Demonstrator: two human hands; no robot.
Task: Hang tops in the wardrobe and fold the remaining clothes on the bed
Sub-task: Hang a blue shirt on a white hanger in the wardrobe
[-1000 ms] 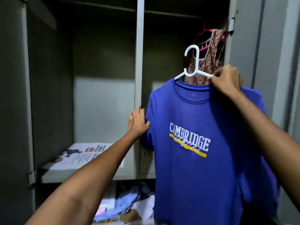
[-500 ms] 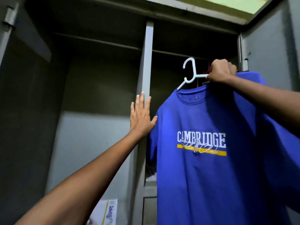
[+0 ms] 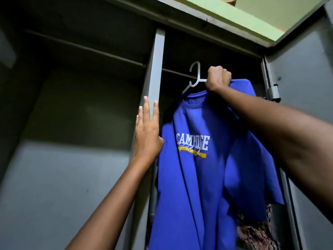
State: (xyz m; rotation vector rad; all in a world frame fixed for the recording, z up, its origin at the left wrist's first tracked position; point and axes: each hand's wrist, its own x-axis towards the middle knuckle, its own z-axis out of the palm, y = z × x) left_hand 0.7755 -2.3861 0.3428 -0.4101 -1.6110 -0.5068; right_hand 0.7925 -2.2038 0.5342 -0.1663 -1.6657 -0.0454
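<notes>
Overhead, right hand [image 3: 218, 78] gripping white plastic hanger [image 3: 194, 76], blue shirt [image 3: 194, 177]

The T-shirt [image 3: 194, 177] hangs on the hanger [image 3: 195, 79], below the fingers of the right hand [image 3: 217, 78], which grips the hanger's arm inside the wardrobe's right compartment; the hanger's hook stands just left of those fingers, seemingly level with the rail [image 3: 178, 73] behind it; the divider post [image 3: 156, 65] lies under the left hand [image 3: 146, 134], left of the shirt; a patterned garment [image 3: 257, 233] hangs behind the shirt.
</notes>
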